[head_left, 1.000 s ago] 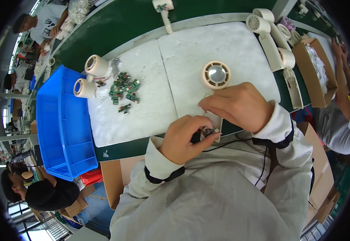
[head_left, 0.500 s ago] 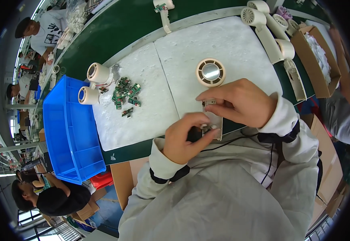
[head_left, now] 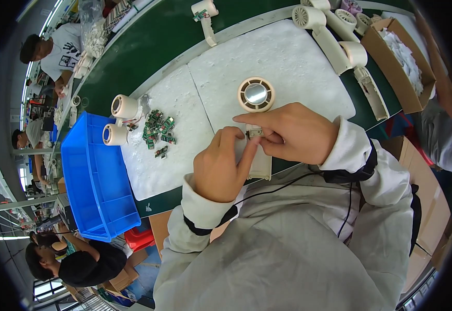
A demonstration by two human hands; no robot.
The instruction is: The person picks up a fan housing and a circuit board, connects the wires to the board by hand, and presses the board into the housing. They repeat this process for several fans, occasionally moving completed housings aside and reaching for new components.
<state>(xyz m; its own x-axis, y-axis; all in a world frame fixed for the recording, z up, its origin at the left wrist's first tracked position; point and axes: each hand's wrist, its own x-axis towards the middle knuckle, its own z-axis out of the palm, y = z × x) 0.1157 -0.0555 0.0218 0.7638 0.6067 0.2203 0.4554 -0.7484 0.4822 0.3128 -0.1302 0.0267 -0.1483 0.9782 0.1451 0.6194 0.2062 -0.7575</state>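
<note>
A cream handheld fan (head_left: 261, 167) lies on the white foam mat in front of me, its round slotted head with a shiny disc pointing away and its open handle toward me. My left hand (head_left: 217, 168) comes in from the left, thumb and fingertips pinching at a small pale part (head_left: 255, 132) in the handle near the head. My right hand (head_left: 299, 133) lies over the handle from the right, its thumb and curled fingers closed on the fan by the same part, index finger stretched left. The fingers partly hide the handle.
Small green circuit boards (head_left: 156, 129) lie piled on the foam mat (head_left: 283, 57), left of the hands. Two cream fan heads (head_left: 124, 106) sit beside a blue bin (head_left: 94, 181). More fan bodies (head_left: 334, 46) and a cardboard box (head_left: 399, 65) stand at right. A black cable (head_left: 277, 191) crosses my lap.
My left hand has moved up the handle to the small part near the head, and its fingers no longer hold the little pieces lower down. My right hand stays by the part.
</note>
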